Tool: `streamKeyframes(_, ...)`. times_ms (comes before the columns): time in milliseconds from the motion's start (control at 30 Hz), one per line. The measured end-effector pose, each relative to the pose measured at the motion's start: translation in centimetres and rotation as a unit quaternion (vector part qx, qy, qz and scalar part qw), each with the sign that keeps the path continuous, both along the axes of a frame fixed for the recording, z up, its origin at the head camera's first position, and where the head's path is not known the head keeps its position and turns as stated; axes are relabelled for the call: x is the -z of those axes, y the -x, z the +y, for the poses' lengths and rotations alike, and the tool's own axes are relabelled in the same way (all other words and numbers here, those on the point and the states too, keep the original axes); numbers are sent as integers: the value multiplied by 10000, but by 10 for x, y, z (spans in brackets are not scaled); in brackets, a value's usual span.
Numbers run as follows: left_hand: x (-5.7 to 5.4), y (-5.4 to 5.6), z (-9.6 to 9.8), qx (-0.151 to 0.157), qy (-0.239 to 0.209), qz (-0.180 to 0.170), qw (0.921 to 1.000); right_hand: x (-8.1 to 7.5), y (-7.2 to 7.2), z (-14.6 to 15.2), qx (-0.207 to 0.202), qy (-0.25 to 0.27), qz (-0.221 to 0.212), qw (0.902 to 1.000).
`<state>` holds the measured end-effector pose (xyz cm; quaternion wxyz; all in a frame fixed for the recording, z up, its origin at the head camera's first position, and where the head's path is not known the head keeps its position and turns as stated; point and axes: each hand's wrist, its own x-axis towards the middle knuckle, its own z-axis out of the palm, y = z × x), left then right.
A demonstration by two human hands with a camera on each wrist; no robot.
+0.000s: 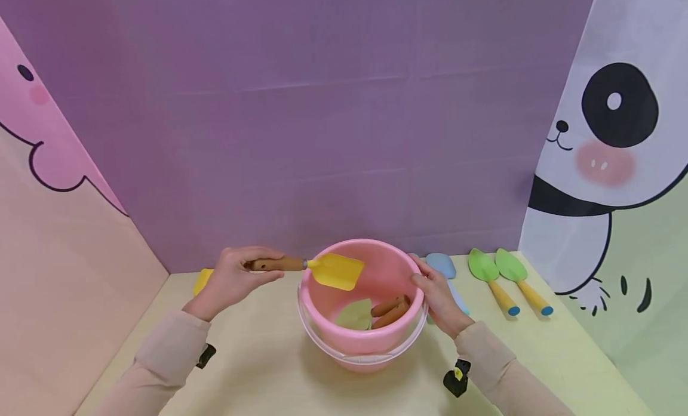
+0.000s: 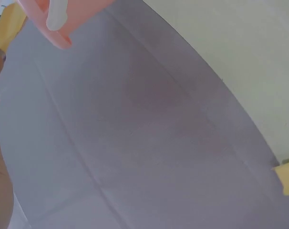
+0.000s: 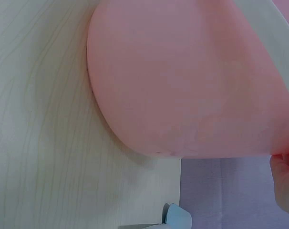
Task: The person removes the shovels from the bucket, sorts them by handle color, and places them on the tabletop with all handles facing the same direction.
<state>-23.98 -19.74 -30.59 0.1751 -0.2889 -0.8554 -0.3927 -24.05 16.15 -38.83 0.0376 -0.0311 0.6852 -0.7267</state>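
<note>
My left hand (image 1: 236,280) pinches the brown handle of a yellow toy shovel (image 1: 337,271), whose blade is over the mouth of a pink bucket (image 1: 361,343). In the left wrist view the same shovel's blade (image 2: 10,24) shows at the upper left, beside the bucket. My right hand (image 1: 438,293) holds the bucket's rim on its right side, thumb at the edge. Inside the bucket lie a pale yellow-green blade (image 1: 355,316) and two brown handles (image 1: 391,314). The white carrying handle (image 1: 365,360) hangs down at the front.
Two green trowels (image 1: 497,280) with yellow handles lie at the right back of the table (image 1: 258,356). A blue shovel (image 1: 442,265) is behind my right hand. Another yellow piece (image 1: 202,280) lies behind my left hand. A purple backdrop (image 1: 301,123) closes off the back.
</note>
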Motion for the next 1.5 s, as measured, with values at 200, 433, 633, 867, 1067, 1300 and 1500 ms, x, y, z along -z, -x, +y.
streamKeyframes(200, 10, -2, -10, -440, -1034, -144, 9936, 2, 2, -1, 69, 46, 57, 9999)
streamKeyframes(433, 18, 0, -21, -1217, -1774, -342, 9760, 0, 0, -1, 20, 174, 5, 9998)
streamKeyframes(633, 24, 3, -26, -1855, -2062, -618, 9588, 2, 0, 1, 24, 115, -46, 9999)
streamKeyframes(867, 45, 5, -21, -2188, -3031, -522, 9260, 3, 2, 0, 47, 169, 2, 9998)
streamKeyframes(1067, 67, 11, -17, -2543, -3752, -419, 8904, 1, 2, 0, 88, 148, -3, 9999)
streamKeyframes(1300, 86, 13, -14, -2852, -4545, -737, 8406, -1, 3, -1, 53, 147, 71, 9999)
streamKeyframes(1500, 114, 14, -22, -3087, -4751, -952, 8185, 1, 3, -3, 70, 192, -17, 9998)
